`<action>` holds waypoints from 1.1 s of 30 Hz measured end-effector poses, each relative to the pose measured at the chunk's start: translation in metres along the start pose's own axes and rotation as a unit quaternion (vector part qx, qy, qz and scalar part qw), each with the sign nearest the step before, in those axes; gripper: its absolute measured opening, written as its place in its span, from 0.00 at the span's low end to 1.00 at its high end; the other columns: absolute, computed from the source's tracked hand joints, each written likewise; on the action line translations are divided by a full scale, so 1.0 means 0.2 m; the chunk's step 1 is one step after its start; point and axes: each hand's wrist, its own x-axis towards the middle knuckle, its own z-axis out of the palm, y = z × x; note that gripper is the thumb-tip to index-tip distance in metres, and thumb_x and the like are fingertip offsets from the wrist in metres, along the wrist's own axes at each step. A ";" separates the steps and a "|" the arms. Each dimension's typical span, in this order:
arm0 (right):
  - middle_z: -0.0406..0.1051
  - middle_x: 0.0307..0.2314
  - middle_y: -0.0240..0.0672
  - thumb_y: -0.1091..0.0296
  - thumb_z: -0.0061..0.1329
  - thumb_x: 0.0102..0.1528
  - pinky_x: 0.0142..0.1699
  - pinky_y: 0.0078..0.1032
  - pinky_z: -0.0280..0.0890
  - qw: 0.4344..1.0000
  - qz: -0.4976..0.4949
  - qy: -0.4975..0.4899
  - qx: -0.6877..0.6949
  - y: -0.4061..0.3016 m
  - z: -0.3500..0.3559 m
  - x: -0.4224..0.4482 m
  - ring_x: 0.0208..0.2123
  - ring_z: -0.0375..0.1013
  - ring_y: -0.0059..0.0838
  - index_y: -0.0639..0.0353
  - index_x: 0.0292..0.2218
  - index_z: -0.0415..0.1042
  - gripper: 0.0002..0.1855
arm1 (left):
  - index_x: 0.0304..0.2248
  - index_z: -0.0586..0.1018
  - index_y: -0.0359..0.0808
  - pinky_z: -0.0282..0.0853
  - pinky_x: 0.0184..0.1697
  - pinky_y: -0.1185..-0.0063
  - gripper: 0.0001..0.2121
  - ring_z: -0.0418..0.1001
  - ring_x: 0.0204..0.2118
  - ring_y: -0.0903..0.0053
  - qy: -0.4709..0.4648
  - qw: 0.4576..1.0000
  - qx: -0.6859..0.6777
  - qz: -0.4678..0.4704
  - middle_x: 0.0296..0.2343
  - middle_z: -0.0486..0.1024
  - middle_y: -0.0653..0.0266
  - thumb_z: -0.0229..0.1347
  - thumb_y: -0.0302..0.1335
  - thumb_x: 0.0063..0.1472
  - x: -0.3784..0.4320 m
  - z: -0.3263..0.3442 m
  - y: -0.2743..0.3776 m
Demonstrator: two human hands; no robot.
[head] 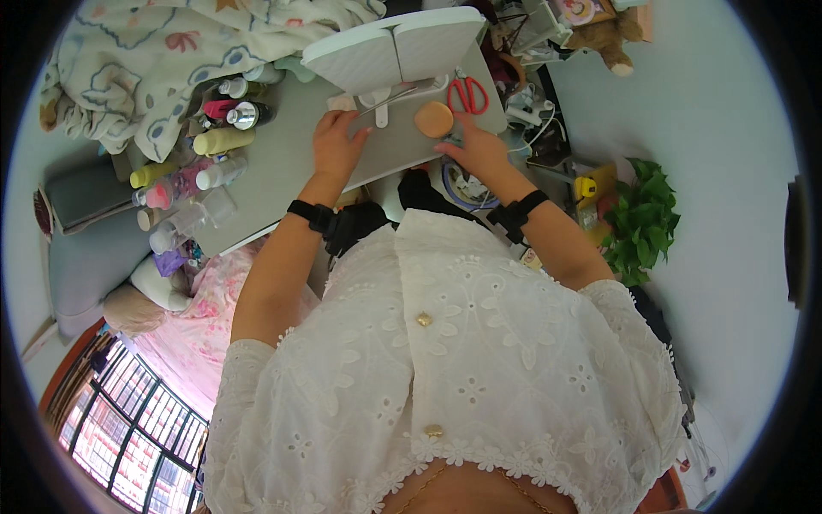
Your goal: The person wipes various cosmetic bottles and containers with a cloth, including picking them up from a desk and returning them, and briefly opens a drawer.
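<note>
My left hand [339, 142] rests over the grey tabletop [289, 148], its fingertips at the near end of a slender metal tool [389, 101]. Whether the fingers grip the tool cannot be told. Beside those fingers lies a small pale pink piece [341, 101]. My right hand [478, 149] has thumb and forefinger apart, close to a round tan disc [434, 119]. A small bluish thing [453, 139], too small to name, shows between them. Scissors with red handles [468, 96] lie just beyond the forefinger. A white slotted strip [381, 115] lies between the hands.
A white two-panel board [395, 51] stands at the table's far side. Several bottles [223, 140] line the left side, near a patterned blanket [212, 38]. A bin [467, 185] sits below the near edge at right. A leafy plant [644, 221] and a cable [542, 132] are farther right.
</note>
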 end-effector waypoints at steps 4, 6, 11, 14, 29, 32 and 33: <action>0.72 0.24 0.42 0.46 0.54 0.43 0.29 0.34 0.66 0.997 -0.060 0.028 -0.025 0.02 0.09 0.13 0.26 0.73 0.43 0.54 0.53 0.53 0.41 | 0.37 0.75 0.42 0.58 0.44 0.72 0.18 0.66 0.42 0.66 -0.015 0.995 0.101 -0.022 0.37 0.70 0.63 0.62 0.37 0.44 0.06 0.04 0.08; 0.72 0.24 0.42 0.48 0.55 0.43 0.28 0.33 0.66 0.998 -0.042 -0.003 -0.051 0.01 0.11 0.16 0.25 0.73 0.42 0.55 0.53 0.52 0.42 | 0.37 0.75 0.42 0.55 0.46 0.71 0.19 0.65 0.43 0.67 -0.013 0.990 0.135 -0.035 0.36 0.70 0.64 0.61 0.37 0.44 0.07 0.05 0.12; 0.72 0.22 0.40 0.50 0.52 0.45 0.27 0.34 0.66 0.994 -0.069 -0.005 -0.088 0.01 0.15 0.19 0.24 0.73 0.41 0.56 0.54 0.50 0.41 | 0.38 0.73 0.41 0.64 0.37 0.72 0.20 0.69 0.36 0.67 -0.056 0.990 0.110 0.067 0.37 0.69 0.62 0.62 0.36 0.44 0.06 0.10 0.11; 0.72 0.22 0.38 0.54 0.51 0.46 0.27 0.35 0.67 0.989 -0.118 0.006 -0.088 0.00 0.17 0.17 0.23 0.73 0.40 0.59 0.50 0.57 0.33 | 0.39 0.71 0.39 0.67 0.35 0.72 0.20 0.70 0.35 0.64 -0.154 0.987 0.032 -0.015 0.37 0.68 0.59 0.60 0.35 0.46 0.01 0.13 0.17; 0.71 0.19 0.39 0.53 0.47 0.50 0.25 0.36 0.65 0.972 -0.236 -0.016 0.002 -0.25 0.26 0.17 0.21 0.72 0.40 0.55 0.34 0.65 0.16 | 0.34 0.74 0.37 0.68 0.35 0.72 0.13 0.72 0.33 0.63 -0.177 0.971 0.034 -0.158 0.29 0.73 0.57 0.57 0.31 0.49 -0.16 0.02 -0.06; 0.71 0.18 0.39 0.55 0.47 0.50 0.26 0.37 0.65 0.985 -0.165 -0.007 0.048 -0.22 0.17 0.18 0.21 0.71 0.42 0.56 0.30 0.68 0.13 | 0.34 0.75 0.37 0.68 0.33 0.72 0.13 0.72 0.29 0.63 -0.126 0.968 0.038 -0.212 0.26 0.73 0.57 0.59 0.32 0.47 -0.20 -0.11 -0.31; 0.71 0.18 0.40 0.56 0.47 0.50 0.27 0.38 0.65 0.989 -0.132 0.000 0.064 -0.18 0.14 0.18 0.21 0.71 0.43 0.56 0.29 0.69 0.12 | 0.35 0.74 0.38 0.68 0.33 0.71 0.15 0.72 0.28 0.64 -0.119 0.959 0.038 -0.255 0.25 0.73 0.57 0.60 0.32 0.47 -0.20 -0.17 -0.37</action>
